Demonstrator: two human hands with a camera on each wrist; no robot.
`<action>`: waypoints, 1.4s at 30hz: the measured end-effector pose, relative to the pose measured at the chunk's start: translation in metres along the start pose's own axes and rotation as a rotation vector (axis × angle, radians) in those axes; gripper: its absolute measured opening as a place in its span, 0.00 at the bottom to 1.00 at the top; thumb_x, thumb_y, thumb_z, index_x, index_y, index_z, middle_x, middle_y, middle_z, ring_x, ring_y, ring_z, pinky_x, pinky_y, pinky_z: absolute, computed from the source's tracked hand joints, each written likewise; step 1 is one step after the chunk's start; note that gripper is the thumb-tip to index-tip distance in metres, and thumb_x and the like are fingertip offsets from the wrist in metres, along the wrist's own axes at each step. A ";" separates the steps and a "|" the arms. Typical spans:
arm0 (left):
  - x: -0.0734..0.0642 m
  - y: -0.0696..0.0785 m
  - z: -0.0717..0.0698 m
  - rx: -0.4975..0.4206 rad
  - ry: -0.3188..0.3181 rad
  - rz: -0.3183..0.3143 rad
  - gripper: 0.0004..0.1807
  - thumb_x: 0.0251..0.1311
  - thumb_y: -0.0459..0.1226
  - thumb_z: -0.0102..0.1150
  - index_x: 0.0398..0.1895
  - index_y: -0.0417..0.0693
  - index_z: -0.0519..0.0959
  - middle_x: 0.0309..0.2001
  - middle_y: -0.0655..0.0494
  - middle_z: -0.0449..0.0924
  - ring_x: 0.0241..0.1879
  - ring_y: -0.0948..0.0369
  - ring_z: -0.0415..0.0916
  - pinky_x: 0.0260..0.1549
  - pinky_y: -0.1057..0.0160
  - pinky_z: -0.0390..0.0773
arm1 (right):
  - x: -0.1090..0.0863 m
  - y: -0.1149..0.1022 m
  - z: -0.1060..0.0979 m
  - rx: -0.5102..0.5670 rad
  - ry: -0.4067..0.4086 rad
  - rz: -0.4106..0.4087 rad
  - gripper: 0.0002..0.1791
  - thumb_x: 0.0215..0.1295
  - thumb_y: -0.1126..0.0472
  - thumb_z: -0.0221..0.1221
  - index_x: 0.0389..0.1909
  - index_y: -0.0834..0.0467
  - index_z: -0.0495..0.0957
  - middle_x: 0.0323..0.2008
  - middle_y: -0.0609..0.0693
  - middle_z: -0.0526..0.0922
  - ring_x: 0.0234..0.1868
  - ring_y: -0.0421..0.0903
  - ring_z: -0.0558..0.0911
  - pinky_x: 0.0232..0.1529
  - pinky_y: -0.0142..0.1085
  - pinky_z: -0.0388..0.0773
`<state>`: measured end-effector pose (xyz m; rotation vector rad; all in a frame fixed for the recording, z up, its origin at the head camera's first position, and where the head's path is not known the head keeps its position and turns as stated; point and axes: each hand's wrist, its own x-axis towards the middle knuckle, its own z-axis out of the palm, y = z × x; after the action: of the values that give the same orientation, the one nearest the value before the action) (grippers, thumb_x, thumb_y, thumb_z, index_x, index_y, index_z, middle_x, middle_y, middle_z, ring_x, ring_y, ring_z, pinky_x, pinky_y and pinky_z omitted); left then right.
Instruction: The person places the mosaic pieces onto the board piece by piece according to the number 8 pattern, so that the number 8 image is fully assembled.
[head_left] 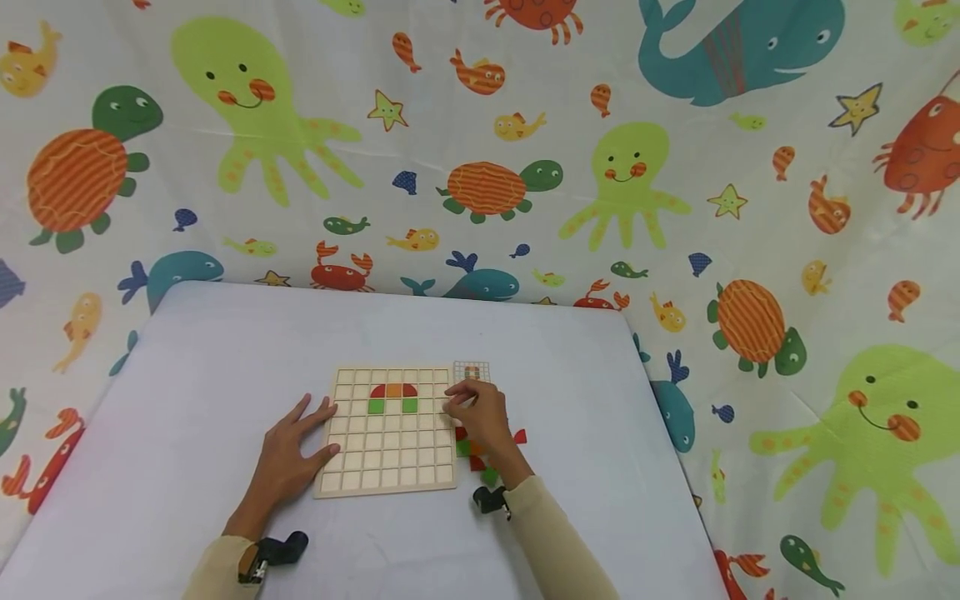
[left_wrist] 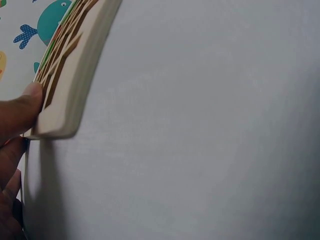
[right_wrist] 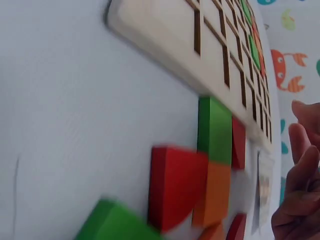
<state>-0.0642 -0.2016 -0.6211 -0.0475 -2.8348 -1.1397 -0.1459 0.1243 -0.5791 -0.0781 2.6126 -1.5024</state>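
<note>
A pale wooden grid board point(head_left: 390, 458) lies on the white table. Near its far side sit two red quarter-round blocks point(head_left: 378, 391), an orange square block point(head_left: 393, 390) between them, and two green blocks point(head_left: 377, 406) below the red ones. My left hand point(head_left: 288, 454) spreads its fingers along the board's left edge, the thumb point(left_wrist: 32, 97) pressing there. Above the board's right edge, beside a small printed pattern card point(head_left: 472, 368), is my right hand point(head_left: 482, 414). Its fingers are loosely bent, thumb and forefinger close, with no block visible between them.
Right of the board, partly under my right forearm, loose blocks lie close together: a green block point(right_wrist: 215, 132), a red curved block point(right_wrist: 177, 185), an orange block point(right_wrist: 215, 192) and others. A sea-animal print curtain point(head_left: 480, 250) hangs behind the table point(head_left: 570, 375).
</note>
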 end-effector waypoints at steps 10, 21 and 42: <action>0.000 -0.002 -0.001 0.004 0.001 0.000 0.36 0.60 0.42 0.76 0.72 0.45 0.77 0.79 0.26 0.60 0.76 0.24 0.58 0.69 0.20 0.58 | -0.011 0.012 -0.021 -0.093 -0.070 0.090 0.10 0.61 0.62 0.76 0.43 0.50 0.91 0.36 0.45 0.87 0.31 0.45 0.77 0.29 0.32 0.74; 0.000 0.000 -0.002 0.005 -0.001 0.000 0.37 0.59 0.42 0.77 0.72 0.45 0.77 0.79 0.26 0.60 0.76 0.24 0.59 0.68 0.20 0.59 | -0.020 0.019 -0.022 -0.287 -0.143 0.072 0.07 0.63 0.59 0.76 0.39 0.44 0.91 0.34 0.39 0.85 0.36 0.42 0.77 0.34 0.34 0.75; 0.000 0.000 0.000 -0.003 -0.005 0.000 0.36 0.59 0.43 0.77 0.71 0.45 0.77 0.79 0.26 0.60 0.76 0.24 0.59 0.68 0.20 0.59 | -0.022 0.017 -0.014 -0.034 -0.077 -0.053 0.06 0.65 0.59 0.74 0.40 0.48 0.87 0.34 0.45 0.86 0.29 0.40 0.75 0.30 0.28 0.74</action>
<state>-0.0647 -0.2021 -0.6211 -0.0502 -2.8373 -1.1452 -0.1254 0.1467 -0.5848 -0.2064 2.5949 -1.4415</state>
